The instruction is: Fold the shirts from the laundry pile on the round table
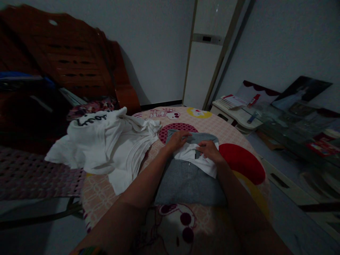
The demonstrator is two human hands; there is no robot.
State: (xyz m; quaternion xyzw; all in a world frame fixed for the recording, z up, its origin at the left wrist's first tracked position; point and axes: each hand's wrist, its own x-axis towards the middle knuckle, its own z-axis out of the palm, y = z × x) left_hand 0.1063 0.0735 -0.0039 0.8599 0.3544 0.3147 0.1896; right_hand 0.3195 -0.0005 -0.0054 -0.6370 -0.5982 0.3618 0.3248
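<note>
A grey garment lies folded on the round table, with a small metal-looking fastener near its middle. White fabric crosses its upper part; whether it is sewn on or separate, I cannot tell. At the fabric's far left edge, my left hand has its bent fingers closed on the cloth. My right hand pinches the white fabric a little to the right, with a gap between the two hands. To the left, a crumpled white garment with dark lettering hangs partly over the table's edge, touched by neither hand.
A patterned cloth covers the round table. Left stand a carved wooden chair and a woven seat. A tall white cabinet unit is behind. At right, a low stand holds papers and a glass top.
</note>
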